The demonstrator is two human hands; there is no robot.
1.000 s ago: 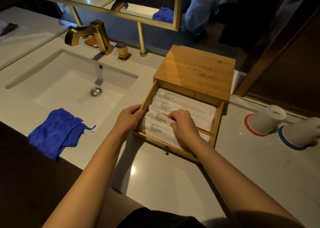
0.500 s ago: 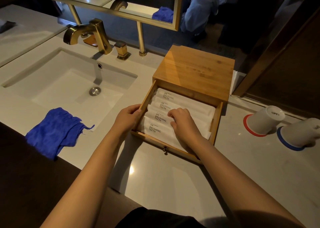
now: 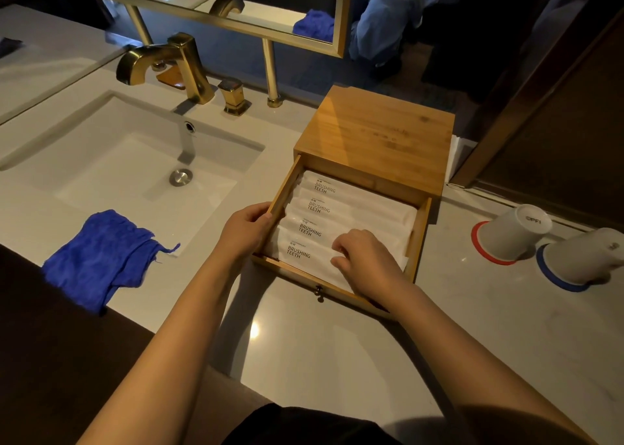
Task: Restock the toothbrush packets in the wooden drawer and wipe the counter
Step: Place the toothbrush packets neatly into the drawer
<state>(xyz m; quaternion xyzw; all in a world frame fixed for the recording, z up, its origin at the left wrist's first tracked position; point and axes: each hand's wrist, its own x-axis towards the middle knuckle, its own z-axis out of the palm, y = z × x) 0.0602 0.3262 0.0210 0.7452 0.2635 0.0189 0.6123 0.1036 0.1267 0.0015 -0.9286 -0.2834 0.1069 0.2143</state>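
Observation:
A wooden drawer box (image 3: 374, 134) stands on the white counter (image 3: 337, 350), its drawer (image 3: 418, 238) pulled open toward me. Several white toothbrush packets (image 3: 351, 204) printed "BRUSHING TEETH" lie side by side in it. My left hand (image 3: 246, 230) grips the drawer's left wall. My right hand (image 3: 366, 260) rests on the nearest packets, its bent fingers pinching a packet edge and hiding the packets' right halves. A crumpled blue cloth (image 3: 101, 255) lies at the counter's front edge, left of my arms.
A white sink (image 3: 128, 171) with a gold faucet (image 3: 169, 63) sits to the left. Two upturned white cups (image 3: 513, 232) (image 3: 584, 255) stand on red and blue coasters at the right. A gold-framed mirror (image 3: 270, 36) hangs behind; a person in blue crouches beyond.
My right hand has slid from the middle packets toward the front of the drawer. The packets now lie in a flatter, neater row. My left hand stays on the drawer's left wall.

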